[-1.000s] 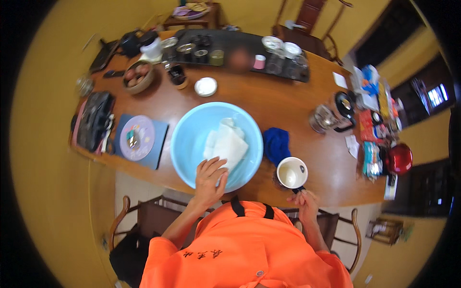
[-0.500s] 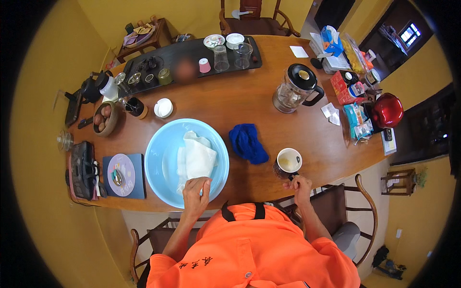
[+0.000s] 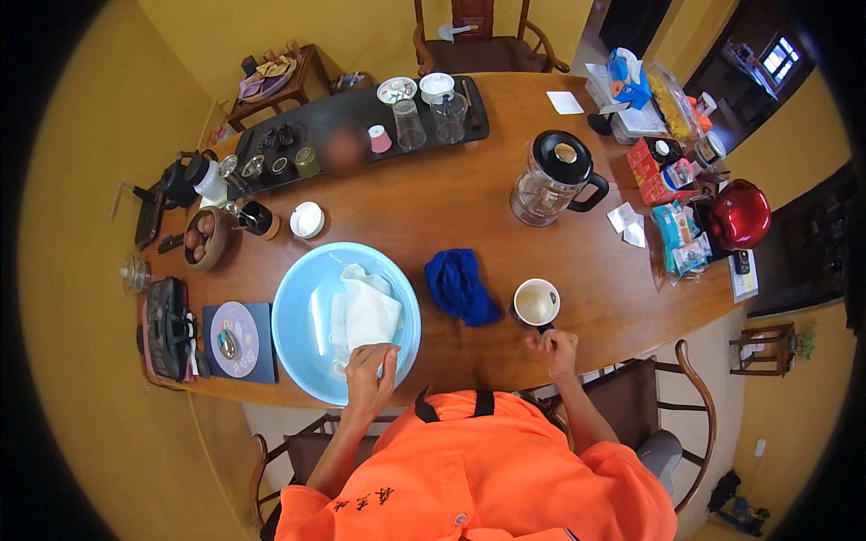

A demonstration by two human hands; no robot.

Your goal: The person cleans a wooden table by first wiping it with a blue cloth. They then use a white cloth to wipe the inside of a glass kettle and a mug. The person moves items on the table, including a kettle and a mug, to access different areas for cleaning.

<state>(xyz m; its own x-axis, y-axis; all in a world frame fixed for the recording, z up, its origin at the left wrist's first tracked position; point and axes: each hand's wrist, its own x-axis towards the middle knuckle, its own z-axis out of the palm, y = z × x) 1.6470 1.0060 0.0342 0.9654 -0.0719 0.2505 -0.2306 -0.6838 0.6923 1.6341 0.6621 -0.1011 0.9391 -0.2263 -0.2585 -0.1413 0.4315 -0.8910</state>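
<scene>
- Head view: your left hand (image 3: 370, 371) is resting on the near rim of the light blue basin (image 3: 298, 298), fingers curled and pinching the near edge of the white cloth (image 3: 365, 311).
- The white cloth is lying crumpled inside the basin, toward its right half, with a clear plastic sheet showing beside it on the left.
- The basin is sitting on the wooden surface (image 3: 469, 203) close to its near edge, directly in front of you.
- Your right hand (image 3: 555, 347) is sitting at the near edge of the surface, fingers loosely curled and touching the dark handle of the white mug (image 3: 537, 302); you are not lifting the mug, and how firmly you are gripping the handle cannot be told.
- The mug is standing upright, just right of the crumpled blue cloth (image 3: 460, 287), which is lying between the basin and the mug.
- Farther back, a glass jug with a black lid (image 3: 552, 180) is standing upright, well apart from both hands.
- A long dark tray (image 3: 352, 135) carrying small cups and glasses is running along the far side.
- A small white lidded dish (image 3: 308, 220) is sitting just beyond the basin.
- At the right end, a red kettle (image 3: 740, 215) is standing among boxes and packets.
- A wooden bowl (image 3: 203, 239) is sitting at the left end.
</scene>
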